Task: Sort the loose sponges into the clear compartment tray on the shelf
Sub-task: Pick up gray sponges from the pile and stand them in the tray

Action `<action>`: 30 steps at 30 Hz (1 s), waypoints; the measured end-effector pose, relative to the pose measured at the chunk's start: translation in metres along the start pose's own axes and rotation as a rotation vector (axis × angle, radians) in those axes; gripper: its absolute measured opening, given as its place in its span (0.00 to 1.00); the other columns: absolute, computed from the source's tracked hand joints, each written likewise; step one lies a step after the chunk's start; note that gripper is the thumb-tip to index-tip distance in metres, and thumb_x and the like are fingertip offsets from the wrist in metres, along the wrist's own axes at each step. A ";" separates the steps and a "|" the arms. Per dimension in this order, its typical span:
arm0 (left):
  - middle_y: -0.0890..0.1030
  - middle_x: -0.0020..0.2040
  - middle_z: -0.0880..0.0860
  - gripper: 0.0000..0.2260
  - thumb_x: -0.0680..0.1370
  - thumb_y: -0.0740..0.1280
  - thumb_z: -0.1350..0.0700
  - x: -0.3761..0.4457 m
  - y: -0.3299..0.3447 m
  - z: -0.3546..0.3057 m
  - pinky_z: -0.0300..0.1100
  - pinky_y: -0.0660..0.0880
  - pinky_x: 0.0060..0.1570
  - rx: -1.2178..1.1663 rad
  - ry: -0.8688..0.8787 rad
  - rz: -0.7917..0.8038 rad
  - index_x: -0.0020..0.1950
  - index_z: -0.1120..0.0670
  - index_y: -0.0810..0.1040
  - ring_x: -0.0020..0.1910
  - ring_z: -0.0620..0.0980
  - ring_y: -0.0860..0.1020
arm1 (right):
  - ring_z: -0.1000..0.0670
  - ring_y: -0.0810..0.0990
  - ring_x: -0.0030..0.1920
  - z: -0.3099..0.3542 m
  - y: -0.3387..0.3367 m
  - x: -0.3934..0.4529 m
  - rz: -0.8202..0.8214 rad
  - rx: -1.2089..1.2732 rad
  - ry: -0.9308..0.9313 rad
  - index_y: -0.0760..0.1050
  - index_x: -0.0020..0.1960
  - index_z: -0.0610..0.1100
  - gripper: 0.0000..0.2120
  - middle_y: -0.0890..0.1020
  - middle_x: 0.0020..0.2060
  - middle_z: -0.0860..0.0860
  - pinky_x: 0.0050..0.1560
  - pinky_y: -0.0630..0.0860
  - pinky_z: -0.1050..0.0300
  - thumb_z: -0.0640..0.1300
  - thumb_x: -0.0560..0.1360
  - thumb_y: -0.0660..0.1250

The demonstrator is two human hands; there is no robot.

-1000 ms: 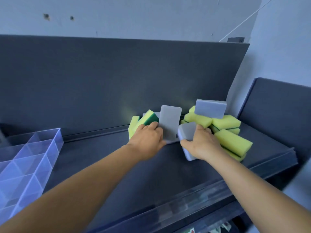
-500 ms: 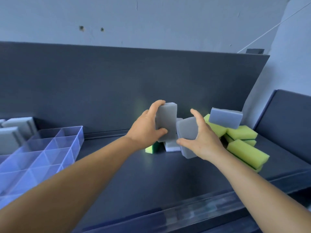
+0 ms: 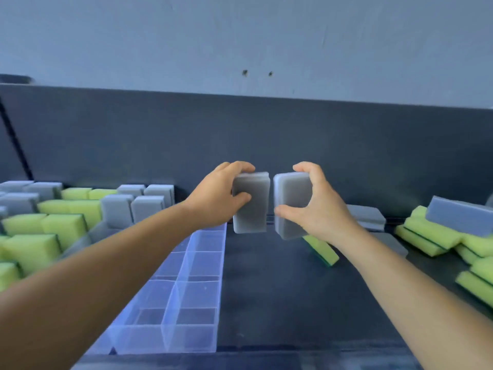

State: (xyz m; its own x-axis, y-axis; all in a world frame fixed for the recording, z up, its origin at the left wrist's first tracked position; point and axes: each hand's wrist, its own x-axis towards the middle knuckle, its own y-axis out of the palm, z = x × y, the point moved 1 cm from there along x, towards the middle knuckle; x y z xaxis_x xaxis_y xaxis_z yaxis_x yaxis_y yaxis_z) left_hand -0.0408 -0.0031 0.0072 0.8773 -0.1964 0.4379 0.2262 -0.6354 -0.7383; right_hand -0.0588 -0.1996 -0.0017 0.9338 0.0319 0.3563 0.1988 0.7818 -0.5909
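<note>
Two grey sponges [image 3: 250, 202] gripped, one per hand [image 3: 217, 197], tray [image 3: 197, 265] partly filled

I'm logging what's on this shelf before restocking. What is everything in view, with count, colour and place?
held sponges: two, grey, upright side by side, one in the left hand, one in the right
compartment tray: one, clear, left of centre; near cells on its right side empty
sorted sponges: many, yellow-green and grey, in the tray's left cells; exact count unclear
loose pile: several yellow-green, one grey on top, far right
leaning sponge: one, yellow-green, under the right wrist
shelf: dark grey
left hand: grips a sponge
right hand: grips a sponge
</note>
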 end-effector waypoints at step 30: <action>0.77 0.57 0.50 0.18 0.74 0.68 0.58 -0.078 -0.164 0.194 0.38 0.68 0.47 0.132 -0.204 0.058 0.63 0.47 0.73 0.47 0.49 0.73 | 0.49 0.75 0.40 0.135 0.209 0.018 0.232 -0.079 -0.072 0.69 0.55 0.57 0.12 0.78 0.46 0.54 0.40 0.74 0.54 0.49 0.73 0.66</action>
State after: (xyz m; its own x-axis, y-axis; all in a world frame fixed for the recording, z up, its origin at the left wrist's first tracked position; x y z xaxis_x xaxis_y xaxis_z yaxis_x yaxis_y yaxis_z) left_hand -0.0644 0.2610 -0.0057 0.9546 -0.0666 0.2903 0.2147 -0.5217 -0.8257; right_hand -0.0403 0.0482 -0.0207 0.9343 0.2506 0.2534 0.0074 0.6972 -0.7168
